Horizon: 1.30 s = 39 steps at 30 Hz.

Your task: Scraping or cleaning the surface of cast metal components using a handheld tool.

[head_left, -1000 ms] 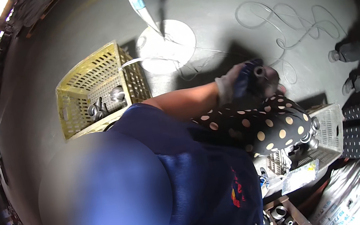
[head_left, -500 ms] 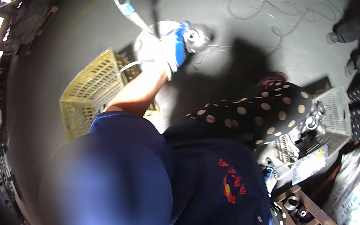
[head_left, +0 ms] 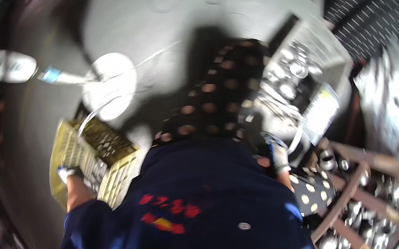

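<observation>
My left hand (head_left: 70,173), in a white and blue work glove, is at the left part of the yellow plastic crate (head_left: 120,171). Its fingers are smeared by motion, and I cannot make out anything in them. Shiny pieces (head_left: 91,167) show dimly inside that crate. On the right, my right hand (head_left: 279,156), gloved too, hangs beside my thigh, near a grey crate (head_left: 326,38) of shiny metal fittings (head_left: 298,68). Blur hides how its fingers are set.
A white lamp (head_left: 18,67) on a stem rises from a round white base (head_left: 110,87), with a cable trailing off. At lower right, a brown frame (head_left: 343,200) stands over more metal parts. White sacking (head_left: 392,96) and another person's spotted clothing (head_left: 365,4) are at right.
My left hand has drawn back from beside the lamp base, where it was at a round metal fitting, to the yellow crate. That fitting no longer shows there. The whole view has turned.
</observation>
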Motion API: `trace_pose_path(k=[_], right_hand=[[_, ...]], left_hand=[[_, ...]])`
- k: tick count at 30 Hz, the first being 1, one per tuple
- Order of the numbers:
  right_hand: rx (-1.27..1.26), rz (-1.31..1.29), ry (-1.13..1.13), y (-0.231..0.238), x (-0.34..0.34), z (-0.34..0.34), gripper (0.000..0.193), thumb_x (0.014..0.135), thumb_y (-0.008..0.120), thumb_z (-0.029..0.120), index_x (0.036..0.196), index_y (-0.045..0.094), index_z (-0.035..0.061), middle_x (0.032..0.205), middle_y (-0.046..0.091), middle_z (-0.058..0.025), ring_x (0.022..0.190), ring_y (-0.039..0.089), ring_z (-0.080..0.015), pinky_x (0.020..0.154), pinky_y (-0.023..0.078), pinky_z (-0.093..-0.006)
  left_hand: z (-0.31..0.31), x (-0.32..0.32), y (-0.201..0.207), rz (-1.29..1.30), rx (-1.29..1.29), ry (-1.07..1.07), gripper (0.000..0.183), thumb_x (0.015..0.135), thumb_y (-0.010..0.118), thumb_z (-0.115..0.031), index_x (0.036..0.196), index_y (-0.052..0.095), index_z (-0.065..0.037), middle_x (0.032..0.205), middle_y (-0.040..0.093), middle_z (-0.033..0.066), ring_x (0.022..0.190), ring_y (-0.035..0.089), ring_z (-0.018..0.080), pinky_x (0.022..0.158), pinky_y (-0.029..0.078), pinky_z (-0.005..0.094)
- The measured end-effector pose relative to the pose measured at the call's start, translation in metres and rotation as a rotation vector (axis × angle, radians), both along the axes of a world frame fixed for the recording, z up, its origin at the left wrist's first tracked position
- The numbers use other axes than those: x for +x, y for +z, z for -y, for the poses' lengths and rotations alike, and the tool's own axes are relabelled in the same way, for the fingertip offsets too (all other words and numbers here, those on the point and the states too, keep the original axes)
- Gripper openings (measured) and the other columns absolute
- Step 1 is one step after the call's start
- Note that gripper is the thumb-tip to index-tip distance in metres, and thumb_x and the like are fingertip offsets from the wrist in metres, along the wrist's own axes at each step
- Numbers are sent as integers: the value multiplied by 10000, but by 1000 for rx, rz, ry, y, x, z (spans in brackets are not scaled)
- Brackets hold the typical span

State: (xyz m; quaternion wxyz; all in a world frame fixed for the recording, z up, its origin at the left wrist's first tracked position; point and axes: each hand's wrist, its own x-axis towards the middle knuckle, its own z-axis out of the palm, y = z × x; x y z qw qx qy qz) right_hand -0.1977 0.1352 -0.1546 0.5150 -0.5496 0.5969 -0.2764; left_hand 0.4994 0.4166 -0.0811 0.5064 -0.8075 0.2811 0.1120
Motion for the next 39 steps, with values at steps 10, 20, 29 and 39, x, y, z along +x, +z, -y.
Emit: trace_pose_path(k=[10, 20, 29, 39], right_hand=[[331, 211, -549, 31, 36, 1, 156, 857, 602, 95, 970, 698, 49, 704, 583, 42, 592, 476, -51, 522, 359, -203], [57, 397, -511, 28, 30, -6, 237, 885, 567, 137, 1056, 652, -3, 775, 645, -22, 545, 531, -65, 473, 404, -203], [334, 575, -488, 22, 20, -11, 272, 879, 563, 108, 1104, 588, -42, 948, 644, -67, 843, 599, -130, 738, 487, -261], [641, 636, -476, 45, 17, 5, 331, 901, 500, 98, 1205, 522, -32, 928, 637, -79, 839, 594, -114, 699, 446, -232]], left_hand=[[330, -89, 32, -1246, -2094, 150, 371, 941, 460, -236, 1177, 564, 30, 1132, 615, 153, 999, 604, 250, 861, 486, 344], [537, -538, 60, -2126, -953, -44, 223, 887, 593, -237, 1026, 649, -73, 1009, 656, 63, 945, 616, 190, 820, 489, 318], [559, -676, -130, -1905, -610, -398, 200, 823, 628, -158, 1018, 628, -116, 714, 593, 60, 547, 545, 139, 510, 450, 294], [559, -734, -385, -2123, -119, 763, 385, 928, 372, -267, 1186, 566, -58, 1161, 605, 119, 966, 595, 250, 869, 455, 357]])
